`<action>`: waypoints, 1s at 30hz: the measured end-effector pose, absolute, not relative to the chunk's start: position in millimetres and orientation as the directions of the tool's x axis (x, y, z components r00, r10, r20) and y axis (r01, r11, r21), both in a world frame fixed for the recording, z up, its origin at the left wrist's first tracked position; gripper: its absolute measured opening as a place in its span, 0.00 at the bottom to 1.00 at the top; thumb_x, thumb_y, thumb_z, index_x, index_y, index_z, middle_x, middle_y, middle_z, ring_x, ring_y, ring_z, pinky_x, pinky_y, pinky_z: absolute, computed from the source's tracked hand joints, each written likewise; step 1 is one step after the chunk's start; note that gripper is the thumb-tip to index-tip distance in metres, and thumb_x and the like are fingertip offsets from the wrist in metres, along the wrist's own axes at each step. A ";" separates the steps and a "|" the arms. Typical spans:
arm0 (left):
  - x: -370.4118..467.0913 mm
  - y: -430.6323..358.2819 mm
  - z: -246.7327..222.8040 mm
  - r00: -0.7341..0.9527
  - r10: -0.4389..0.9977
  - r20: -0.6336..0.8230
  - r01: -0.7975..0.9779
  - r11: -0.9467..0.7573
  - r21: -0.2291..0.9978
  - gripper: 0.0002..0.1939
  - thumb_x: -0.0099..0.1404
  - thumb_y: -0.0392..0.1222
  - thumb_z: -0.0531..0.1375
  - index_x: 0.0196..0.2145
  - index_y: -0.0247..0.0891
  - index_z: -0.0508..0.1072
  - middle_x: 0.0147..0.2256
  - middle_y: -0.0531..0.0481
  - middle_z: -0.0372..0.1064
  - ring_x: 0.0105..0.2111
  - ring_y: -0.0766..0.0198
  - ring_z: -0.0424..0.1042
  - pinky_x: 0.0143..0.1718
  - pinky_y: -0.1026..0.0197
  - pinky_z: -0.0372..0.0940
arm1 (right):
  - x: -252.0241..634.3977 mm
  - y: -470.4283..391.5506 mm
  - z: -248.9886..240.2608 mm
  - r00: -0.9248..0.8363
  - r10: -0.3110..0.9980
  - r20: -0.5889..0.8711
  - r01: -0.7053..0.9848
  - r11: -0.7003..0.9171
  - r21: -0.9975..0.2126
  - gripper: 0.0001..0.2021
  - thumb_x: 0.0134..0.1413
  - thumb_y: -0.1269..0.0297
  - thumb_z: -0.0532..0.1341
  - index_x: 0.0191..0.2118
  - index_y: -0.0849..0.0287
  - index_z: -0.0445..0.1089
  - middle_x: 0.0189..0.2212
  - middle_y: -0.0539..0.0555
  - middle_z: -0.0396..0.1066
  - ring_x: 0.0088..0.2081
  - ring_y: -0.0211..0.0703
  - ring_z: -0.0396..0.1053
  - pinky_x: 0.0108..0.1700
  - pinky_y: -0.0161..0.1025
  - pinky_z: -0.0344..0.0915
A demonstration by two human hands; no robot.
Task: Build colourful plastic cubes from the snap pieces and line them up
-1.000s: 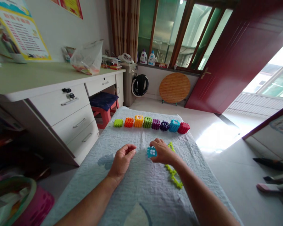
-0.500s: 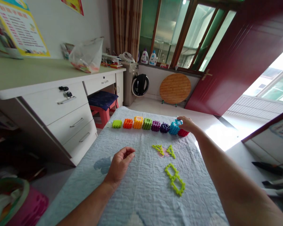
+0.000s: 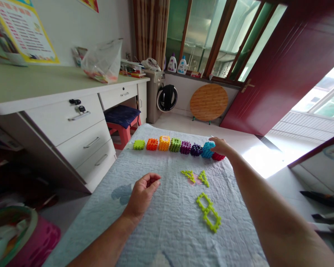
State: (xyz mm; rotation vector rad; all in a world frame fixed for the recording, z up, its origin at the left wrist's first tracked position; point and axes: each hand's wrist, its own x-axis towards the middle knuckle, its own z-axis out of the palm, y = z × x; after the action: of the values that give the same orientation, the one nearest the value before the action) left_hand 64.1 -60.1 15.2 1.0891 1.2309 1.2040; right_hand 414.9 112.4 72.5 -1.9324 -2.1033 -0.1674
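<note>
Along the far edge of the cloth-covered table runs a row of toy pieces: a lime one [image 3: 139,144], then orange [image 3: 152,144], yellow [image 3: 164,143], green [image 3: 175,145], purple [image 3: 185,147], dark purple [image 3: 196,150], blue [image 3: 208,150] and red [image 3: 218,156]. My right hand [image 3: 219,145] reaches to the blue and red stacks, its fingers bent at the top of the blue one; their grip is too small to tell. My left hand [image 3: 144,191] hovers over the cloth, fingers curled, nothing visible in them. Lime triangles [image 3: 203,178] and joined lime frames [image 3: 208,212] lie nearer me.
A desk [image 3: 44,83] with a plastic bag [image 3: 102,63] stands at the left, with a stool [image 3: 122,118] beneath. A washing machine [image 3: 154,96], a round board [image 3: 208,102] and a red door [image 3: 269,74] are beyond. A pink bin [image 3: 41,237] stands lower left.
The view has shifted slightly, so the scene sits a little differently. My right hand remains at the blue stack, whose top piece now looks lower and more level. My left hand keeps its pose.
</note>
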 end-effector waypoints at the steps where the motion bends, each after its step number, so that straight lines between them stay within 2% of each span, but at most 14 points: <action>1: 64.0 -60.1 15.3 -0.036 0.996 -0.084 -0.062 0.082 0.995 0.13 0.52 0.45 0.62 0.34 0.36 0.72 0.26 0.53 0.67 0.25 0.67 0.63 0.26 0.66 0.58 | 414.6 108.2 74.2 -0.062 0.957 0.284 0.989 0.097 -0.111 0.23 0.39 0.68 0.63 0.47 0.55 0.70 0.46 0.57 0.70 0.45 0.53 0.64 0.47 0.48 0.60; 3: 64.0 -60.5 15.7 -0.032 0.996 -0.085 -0.070 0.082 0.994 0.13 0.52 0.45 0.62 0.34 0.36 0.72 0.26 0.53 0.67 0.25 0.67 0.63 0.27 0.66 0.58 | 412.9 95.0 77.3 -0.061 0.951 0.304 0.983 0.111 -0.149 0.24 0.42 0.68 0.61 0.50 0.54 0.67 0.50 0.58 0.67 0.48 0.55 0.63 0.49 0.50 0.59; 6: 65.0 -61.6 16.0 -0.020 0.997 -0.079 -0.074 0.078 0.994 0.12 0.52 0.44 0.62 0.34 0.36 0.72 0.26 0.54 0.67 0.25 0.68 0.63 0.28 0.66 0.58 | 403.9 62.7 76.8 -0.098 0.940 0.326 0.951 0.185 -0.249 0.22 0.45 0.67 0.60 0.50 0.55 0.66 0.50 0.57 0.67 0.48 0.52 0.64 0.49 0.48 0.60; 8: 66.1 -62.6 15.3 -0.004 0.997 -0.076 -0.065 0.076 0.995 0.11 0.53 0.44 0.62 0.34 0.36 0.72 0.26 0.54 0.68 0.25 0.68 0.63 0.28 0.66 0.59 | 392.3 35.9 71.8 -0.145 0.949 0.280 0.907 0.240 -0.345 0.21 0.46 0.67 0.60 0.50 0.57 0.66 0.47 0.57 0.69 0.46 0.49 0.67 0.48 0.44 0.62; 10: 67.2 -63.5 13.9 0.012 0.997 -0.072 -0.050 0.072 0.996 0.11 0.53 0.44 0.62 0.34 0.37 0.72 0.27 0.54 0.68 0.25 0.68 0.63 0.28 0.66 0.59 | 377.1 10.5 63.9 -0.223 0.951 0.213 0.877 0.291 -0.383 0.19 0.48 0.67 0.59 0.48 0.57 0.68 0.46 0.56 0.70 0.45 0.47 0.68 0.47 0.43 0.62; 14: 68.0 -64.2 11.1 0.014 0.998 -0.053 -0.036 0.054 0.998 0.11 0.53 0.43 0.62 0.34 0.36 0.72 0.28 0.54 0.68 0.25 0.69 0.63 0.27 0.67 0.58 | 344.0 -18.9 45.6 -0.265 0.949 0.171 0.883 0.310 -0.353 0.14 0.49 0.70 0.59 0.44 0.60 0.69 0.41 0.57 0.72 0.43 0.46 0.67 0.47 0.42 0.61; 19: 66.6 -63.9 9.6 0.009 0.999 -0.041 -0.029 0.041 0.999 0.10 0.54 0.42 0.62 0.34 0.37 0.72 0.27 0.55 0.67 0.25 0.69 0.62 0.27 0.67 0.58 | 313.6 -20.6 28.9 -0.290 0.947 0.139 0.904 0.319 -0.284 0.20 0.47 0.67 0.62 0.49 0.61 0.67 0.43 0.58 0.71 0.44 0.49 0.63 0.48 0.43 0.58; 22: 66.1 -63.7 9.1 0.011 0.999 -0.033 -0.023 0.033 0.999 0.10 0.54 0.42 0.61 0.34 0.37 0.72 0.27 0.54 0.67 0.25 0.69 0.63 0.27 0.67 0.58 | 304.8 -21.3 26.5 -0.313 0.943 0.113 0.898 0.333 -0.289 0.17 0.47 0.71 0.60 0.47 0.61 0.69 0.41 0.57 0.71 0.42 0.47 0.64 0.47 0.41 0.58; 26: 66.5 -63.5 8.8 0.035 0.999 -0.025 0.003 0.025 1.000 0.10 0.55 0.43 0.61 0.35 0.36 0.72 0.28 0.54 0.68 0.27 0.68 0.64 0.28 0.67 0.58 | 301.3 -29.4 31.5 -0.334 0.928 0.165 0.840 0.373 -0.395 0.14 0.47 0.74 0.57 0.42 0.61 0.71 0.35 0.55 0.72 0.36 0.41 0.67 0.41 0.36 0.60; 30: 67.3 -63.4 8.6 0.054 0.998 -0.019 0.027 0.018 0.999 0.10 0.55 0.43 0.61 0.35 0.36 0.72 0.29 0.53 0.68 0.28 0.67 0.64 0.29 0.66 0.58 | 296.2 -38.4 36.1 -0.347 0.932 0.103 0.758 0.344 -0.554 0.11 0.52 0.72 0.55 0.39 0.60 0.73 0.26 0.50 0.72 0.26 0.36 0.66 0.32 0.32 0.59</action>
State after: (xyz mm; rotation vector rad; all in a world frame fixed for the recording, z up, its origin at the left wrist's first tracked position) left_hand 67.3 -63.4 8.6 1.2406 1.1969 1.1427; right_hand 296.2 -38.4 36.1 -1.4840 -2.2105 0.5861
